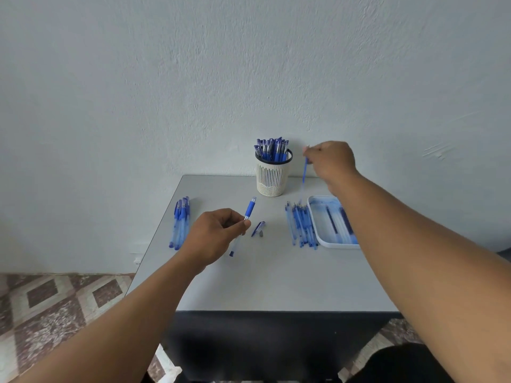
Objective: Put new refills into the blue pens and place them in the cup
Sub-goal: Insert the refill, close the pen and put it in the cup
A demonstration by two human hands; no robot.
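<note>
The left hand (214, 236) pinches a blue pen barrel (243, 226) between thumb and fingers, holding it tilted above the table (262, 280), its cap (258, 229) lying just beside on the surface. The right hand (330, 161) is raised near the cup (272, 175), its fingers gripping a thin refill (305, 172) that hangs down over the loose pile of refills (302, 226) beside the white tray (329, 222). The cup already holds many pens, and a bundle of pens (179, 222) waits at the table's left. The likely trouble is in threading: the refill is slim and held by its top end, so its tip may sway and miss the barrel's narrow opening. A loose pinch could drop it among the pile.
</note>
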